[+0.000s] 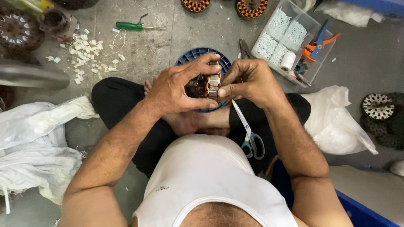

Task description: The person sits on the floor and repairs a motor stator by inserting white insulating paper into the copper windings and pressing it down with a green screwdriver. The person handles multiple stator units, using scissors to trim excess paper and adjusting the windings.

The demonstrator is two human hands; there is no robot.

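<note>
- We see a small motor stator [207, 85], its copper windings and pale metal laminations showing, held above a round blue slotted plastic disc [198, 54] that lies on the grey floor [168, 46] just beyond a person's crossed legs.
- The left hand [174, 90] is wrapped around the stator from the left, thumb low and fingers arched over its top, gripping it firmly.
- The right hand [248, 82] meets it from the right, thumb and forefinger pinched narrowly on the stator's edge; what sits between those fingertips is too small to tell.
- A pair of scissors with teal handles [248, 134] lies on the right leg, blades pointing up toward the hands.
- Just right of the disc, dark pliers [244, 48] rest on the floor beside a clear compartment box [313, 69], which holds bundles of white strips, a white roll of tape and an orange-and-blue hand tool [317, 44].
- On the far left, a green-handled screwdriver [134, 26] lies near a scatter of white cut scraps [86, 52].
- Two more wound stators [252, 7] sit at the far edge of the floor.
- White plastic bags [38, 143] are heaped on the left, another white bag [332, 122] lies on the right, and beyond it sits a stack of dark round motor parts [381, 111].
- The person wears a white sleeveless vest and dark trousers.
</note>
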